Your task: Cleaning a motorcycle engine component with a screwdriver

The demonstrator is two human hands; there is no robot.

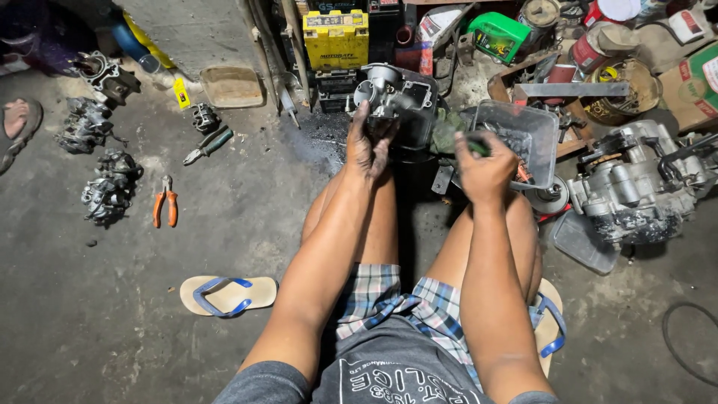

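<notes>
Gripping the carburetor (393, 93) from below, left hand (370, 142) grimy.

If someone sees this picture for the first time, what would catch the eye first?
Probably the two greasy hands at the centre: the left hand holds up a grey metal carburetor, and the right hand closes on a green-handled tool. Next, the orange pliers on the floor at left, and the yellow battery at top.

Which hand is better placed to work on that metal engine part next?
Probably the right hand. The left hand is already gripping the metal engine part, steadying it, while the right hand, closed around a dark-handled tool, sits just beside it, free to move in.
</notes>
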